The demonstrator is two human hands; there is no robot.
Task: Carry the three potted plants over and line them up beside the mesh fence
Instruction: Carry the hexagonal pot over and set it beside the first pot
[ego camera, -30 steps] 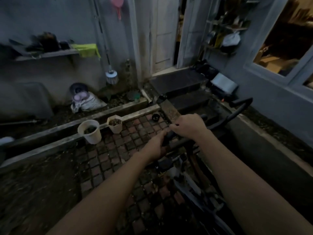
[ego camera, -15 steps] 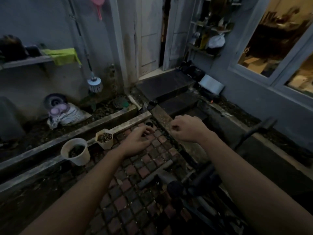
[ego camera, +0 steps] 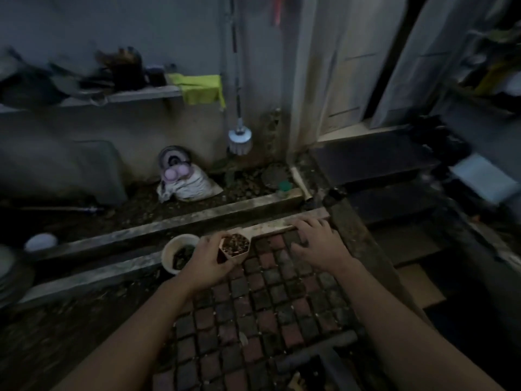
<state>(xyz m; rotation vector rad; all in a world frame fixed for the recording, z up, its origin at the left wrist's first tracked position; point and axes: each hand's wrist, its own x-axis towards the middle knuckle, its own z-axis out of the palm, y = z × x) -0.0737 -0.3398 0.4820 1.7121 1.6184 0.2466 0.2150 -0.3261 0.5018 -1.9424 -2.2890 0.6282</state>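
Note:
A small beige hexagonal pot filled with soil stands on the brick paving beside the concrete curb. My left hand is wrapped around its left side. Just left of it a white round pot with dark soil stands untouched. My right hand hovers low over the paving to the right, fingers spread and curved down. What lies under those fingers is hidden. No mesh fence is in view.
A dark handlebar crosses the paving near my arms. Dark steps rise to a doorway at the right. Beyond the curb lie a white sack, a hanging brush and a shelf with a yellow cloth.
Both hands let go of the dark handlebar and reached forward and down to the pots. My left hand has closed around the hexagonal pot.

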